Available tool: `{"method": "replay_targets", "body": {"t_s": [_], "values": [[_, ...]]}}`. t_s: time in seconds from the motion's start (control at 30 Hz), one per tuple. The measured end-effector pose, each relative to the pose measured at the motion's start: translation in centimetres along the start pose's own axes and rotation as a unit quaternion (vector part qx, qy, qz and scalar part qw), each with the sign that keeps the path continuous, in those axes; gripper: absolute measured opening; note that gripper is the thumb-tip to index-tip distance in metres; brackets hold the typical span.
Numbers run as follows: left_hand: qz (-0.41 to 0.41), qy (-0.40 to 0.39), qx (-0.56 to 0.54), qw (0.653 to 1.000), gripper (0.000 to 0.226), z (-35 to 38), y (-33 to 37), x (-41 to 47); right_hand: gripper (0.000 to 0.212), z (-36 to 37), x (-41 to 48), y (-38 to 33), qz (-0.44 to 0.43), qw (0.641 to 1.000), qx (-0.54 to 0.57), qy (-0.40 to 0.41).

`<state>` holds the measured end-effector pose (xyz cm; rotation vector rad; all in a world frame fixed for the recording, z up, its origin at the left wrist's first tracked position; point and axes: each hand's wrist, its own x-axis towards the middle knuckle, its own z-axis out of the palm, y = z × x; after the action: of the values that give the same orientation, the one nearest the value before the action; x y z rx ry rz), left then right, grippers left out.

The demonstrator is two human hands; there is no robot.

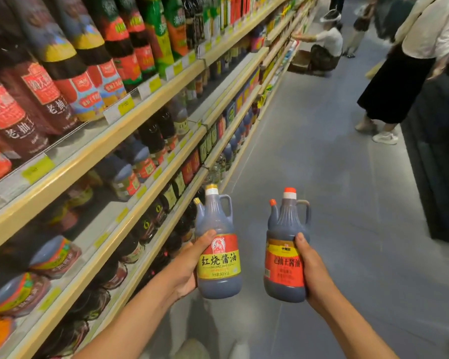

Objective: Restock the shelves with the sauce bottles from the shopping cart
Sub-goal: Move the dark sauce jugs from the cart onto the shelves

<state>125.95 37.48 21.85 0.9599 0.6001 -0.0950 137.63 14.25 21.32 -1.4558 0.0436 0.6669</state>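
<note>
Beside shelves [88, 158], yellow-labelled bottle [219, 265] and red-labelled bottle [284, 265]

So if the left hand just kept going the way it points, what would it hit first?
Probably nothing near: the left hand, gripping its sauce bottle, points along the open aisle floor, shelves alongside. Depth is unclear.
</note>
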Motion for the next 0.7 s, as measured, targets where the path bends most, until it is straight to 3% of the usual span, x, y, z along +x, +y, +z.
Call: {"method": "replay_targets", "body": {"t_s": [0.23, 0.37, 0.53, 0.7], "values": [[0.02, 0.042, -0.024, 0.999, 0.116, -2.1, 3.4, 3.8, 0.106, 3.9, 7.7, -2.7, 0.009, 0.997, -0.029, -0.073], [0.036, 0.075, -0.03, 0.996, 0.113, -4.6, 5.8, 5.5, 0.088, 7.2, 11.8, -3.7, 0.012, 0.994, -0.033, -0.104], [0.048, 0.113, -0.06, 0.991, 0.113, -6.8, 7.8, 7.4, 0.105, 11.5, 16.4, -4.7, 0.031, 0.984, -0.062, -0.164], [0.064, 0.15, -0.123, 0.979, 0.092, -7.2, 8.8, 7.3, 0.082, 14.6, 20.1, -5.8, 0.066, 0.972, -0.051, -0.221]]}}
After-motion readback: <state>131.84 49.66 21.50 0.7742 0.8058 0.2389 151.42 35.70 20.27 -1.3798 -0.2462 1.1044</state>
